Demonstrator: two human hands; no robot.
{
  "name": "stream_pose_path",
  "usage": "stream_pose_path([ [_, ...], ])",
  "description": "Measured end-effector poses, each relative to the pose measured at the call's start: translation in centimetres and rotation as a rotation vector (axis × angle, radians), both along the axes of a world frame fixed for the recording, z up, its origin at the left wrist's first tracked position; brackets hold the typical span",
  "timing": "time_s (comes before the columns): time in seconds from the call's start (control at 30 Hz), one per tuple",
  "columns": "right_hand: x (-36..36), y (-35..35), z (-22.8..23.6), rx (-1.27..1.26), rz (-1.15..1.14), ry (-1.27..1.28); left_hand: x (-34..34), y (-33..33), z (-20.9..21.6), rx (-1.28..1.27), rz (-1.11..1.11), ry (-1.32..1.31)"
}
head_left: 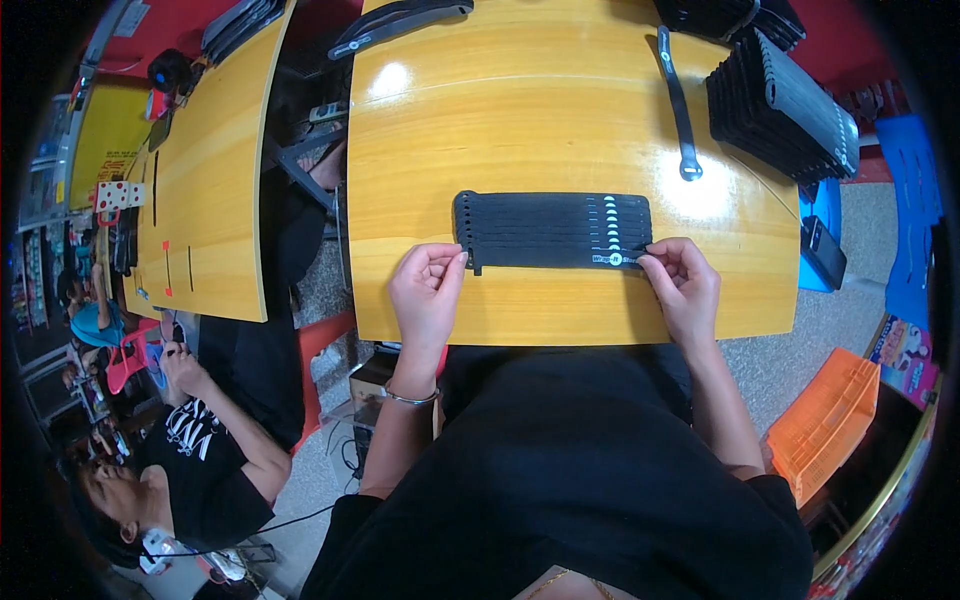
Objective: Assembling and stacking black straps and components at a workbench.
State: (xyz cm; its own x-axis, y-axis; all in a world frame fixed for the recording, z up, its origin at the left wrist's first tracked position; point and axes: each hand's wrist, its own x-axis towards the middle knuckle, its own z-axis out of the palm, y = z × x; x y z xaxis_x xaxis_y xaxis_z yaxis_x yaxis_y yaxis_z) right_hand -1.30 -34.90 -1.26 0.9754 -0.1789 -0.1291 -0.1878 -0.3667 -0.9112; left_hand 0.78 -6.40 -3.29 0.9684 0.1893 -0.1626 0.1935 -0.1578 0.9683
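A row of black straps (550, 230) lies side by side on the yellow wooden desk (560, 120), packed edge to edge so that they form one flat dark rectangle. Each strap has a small pale oval mark near its right end, and the marks line up in a short column. The row sits toward the near edge of the desk, just ahead of the person's body.

The left hand (427, 290) is closed in a pinch on the left end of the nearest strap, thumb and fingertips meeting at the row's lower left corner. The right hand (683, 280) pinches the right end of that same strap, beside the pale marks. A metal bangle (412, 398) circles the left wrist.

Between the row and the near desk edge runs only a narrow strip of bare wood. Beyond the row, the desk is open up to a single loose strap (677, 100) lying lengthwise at the right. A stack of black straps (780, 105) stands at the far right corner, close to the edge. Another wooden desk (210, 170) stands to the left across a gap, and an orange crate (835, 420) sits on the floor at the lower right.
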Motion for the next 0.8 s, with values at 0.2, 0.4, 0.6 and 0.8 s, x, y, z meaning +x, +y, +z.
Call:
stream_pose_path([
  [0.2, 0.1, 0.1, 0.0, -0.007, -0.003, 0.006, 0.0, -0.1, 0.0, 0.007, 0.003, 0.002],
  [0.4, 0.2, 0.2, -0.8, -0.007, -0.051, -0.082, 0.0, -0.1, -0.2, 0.029, -0.002, -0.023],
  [0.6, 0.2, 0.2, -1.0, -0.014, -0.035, -0.091, -0.1, 0.1, -0.3, 0.042, -0.002, -0.009],
  [0.8, 0.2, 0.1, -1.2, -0.058, -0.031, -0.097, 0.0, 0.2, -0.4, 0.058, -0.014, -0.024],
])
